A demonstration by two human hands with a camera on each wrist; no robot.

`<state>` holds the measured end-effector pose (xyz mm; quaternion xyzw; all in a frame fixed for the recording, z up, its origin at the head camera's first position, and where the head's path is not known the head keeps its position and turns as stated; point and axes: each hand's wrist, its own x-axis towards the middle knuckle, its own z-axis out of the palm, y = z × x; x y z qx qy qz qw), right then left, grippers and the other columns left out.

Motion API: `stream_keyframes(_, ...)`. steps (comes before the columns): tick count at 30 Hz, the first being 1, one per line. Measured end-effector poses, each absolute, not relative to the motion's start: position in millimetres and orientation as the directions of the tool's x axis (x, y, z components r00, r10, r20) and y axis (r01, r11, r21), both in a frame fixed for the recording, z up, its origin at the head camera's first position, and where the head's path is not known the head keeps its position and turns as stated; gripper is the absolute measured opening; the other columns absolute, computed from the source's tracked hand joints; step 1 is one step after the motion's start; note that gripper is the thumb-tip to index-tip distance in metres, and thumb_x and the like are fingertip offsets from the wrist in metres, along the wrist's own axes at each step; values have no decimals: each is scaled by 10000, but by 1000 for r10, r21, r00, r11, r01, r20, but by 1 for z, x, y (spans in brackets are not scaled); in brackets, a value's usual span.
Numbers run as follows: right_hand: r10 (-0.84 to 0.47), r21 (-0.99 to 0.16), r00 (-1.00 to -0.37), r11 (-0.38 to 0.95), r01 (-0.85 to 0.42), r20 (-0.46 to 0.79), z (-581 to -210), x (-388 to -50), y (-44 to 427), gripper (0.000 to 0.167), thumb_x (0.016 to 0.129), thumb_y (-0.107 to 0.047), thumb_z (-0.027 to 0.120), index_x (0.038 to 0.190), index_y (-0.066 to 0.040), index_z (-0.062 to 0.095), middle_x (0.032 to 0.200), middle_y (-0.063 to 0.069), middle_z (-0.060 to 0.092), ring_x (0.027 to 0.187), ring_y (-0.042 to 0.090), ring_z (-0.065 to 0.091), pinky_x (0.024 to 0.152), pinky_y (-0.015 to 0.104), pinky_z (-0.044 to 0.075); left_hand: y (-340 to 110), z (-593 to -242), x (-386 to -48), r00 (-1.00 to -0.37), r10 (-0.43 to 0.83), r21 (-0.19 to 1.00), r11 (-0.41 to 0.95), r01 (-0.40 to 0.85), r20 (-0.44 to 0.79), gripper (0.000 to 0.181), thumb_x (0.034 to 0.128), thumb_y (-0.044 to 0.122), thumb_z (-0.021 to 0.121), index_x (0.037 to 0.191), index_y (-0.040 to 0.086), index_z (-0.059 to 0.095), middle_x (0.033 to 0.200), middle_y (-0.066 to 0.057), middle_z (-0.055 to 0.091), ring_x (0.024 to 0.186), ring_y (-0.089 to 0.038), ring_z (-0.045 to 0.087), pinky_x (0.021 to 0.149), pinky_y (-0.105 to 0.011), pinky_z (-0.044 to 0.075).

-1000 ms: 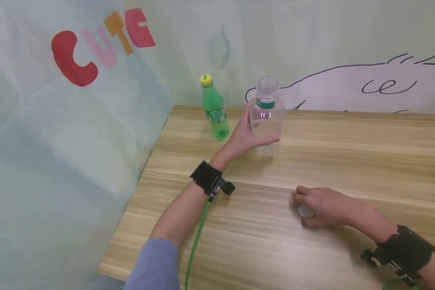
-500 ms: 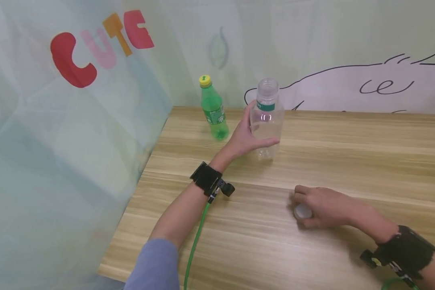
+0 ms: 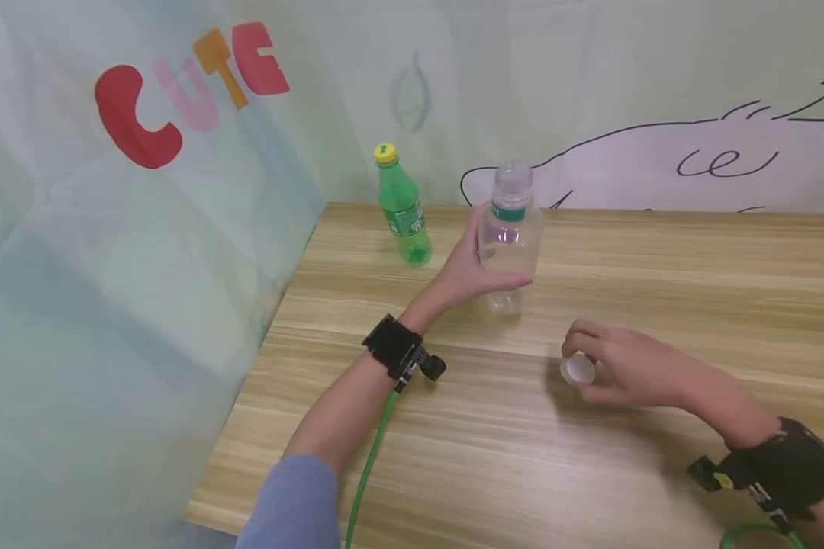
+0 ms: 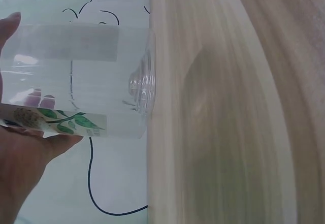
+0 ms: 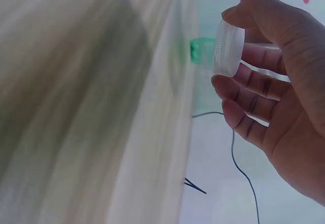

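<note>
At left, has a green bottle (image 3: 403, 217) upright on the table (image 3: 481, 442). With left hand (image 3: 464, 271) curled wide, grips the nearby clear bottle (image 3: 511, 248). Pinches a whitish cap (image 3: 578, 369) above the table between thumb and bent fingers of the right hand (image 3: 635, 367).

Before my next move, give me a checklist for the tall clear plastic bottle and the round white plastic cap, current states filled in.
1. Left hand holds the tall clear plastic bottle: ok.
2. Bottle mouth is uncovered, no cap on it: ok.
3. Right hand grips the round white plastic cap: ok.
4. Cap is lined up over the mouth: not ok; it is apart from the bottle.
5. Bottle base rests on the light-brown wood-grain table: cannot tell.
6. Slim green plastic bottle is upright with its yellow cap on: ok.
</note>
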<state>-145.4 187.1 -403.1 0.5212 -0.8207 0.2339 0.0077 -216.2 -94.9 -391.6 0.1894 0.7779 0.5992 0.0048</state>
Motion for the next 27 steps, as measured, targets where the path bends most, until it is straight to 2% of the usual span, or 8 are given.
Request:
stream_keyframes(6, -833, -350, -462, 353, -868, 304, -392, -151, 193, 428, 691, -101, 903, 1031, -156, 650, 1052, -74, 614, 818, 20, 584, 648, 226, 553, -91, -395, -211, -925, 307, 934, 203, 293, 223, 1102, 721, 97, 946, 1572, 210, 255, 1472, -55, 517, 1301, -150, 525, 1101, -403, 483)
stream_keyframes(14, -803, -365, -494, 374, -853, 333, -383, -156, 200, 413, 693, -95, 862, 1029, -157, 630, 1040, -73, 619, 808, 12, 583, 632, 212, 544, -87, -397, -203, -920, 335, 940, 198, 280, 203, 1116, 717, 100, 946, 1574, 237, 244, 1454, -35, 514, 1301, -151, 529, 1108, -434, 481)
stream_keyframes(21, -781, -335, -466, 344, -877, 416, -371, -166, 206, 428, 679, -111, 864, 1047, -130, 646, 1065, -49, 626, 829, 51, 588, 659, 191, 549, -80, -402, -189, -911, 381, 948, 202, 247, 156, 1118, 705, 95, 954, 1561, 236, 248, 1453, -50, 525, 1308, -177, 549, 1086, -364, 506)
stream_keyframes(27, -765, -312, -453, 339, -888, 457, -361, -169, 209, 378, 722, -160, 836, 1050, -105, 655, 1076, -21, 634, 828, 58, 579, 677, 117, 519, -77, -406, -181, -904, 401, 952, 192, 239, 147, 1180, 703, 79, 951, 1601, 271, 209, 1484, -61, 507, 1308, -203, 555, 1045, -359, 538)
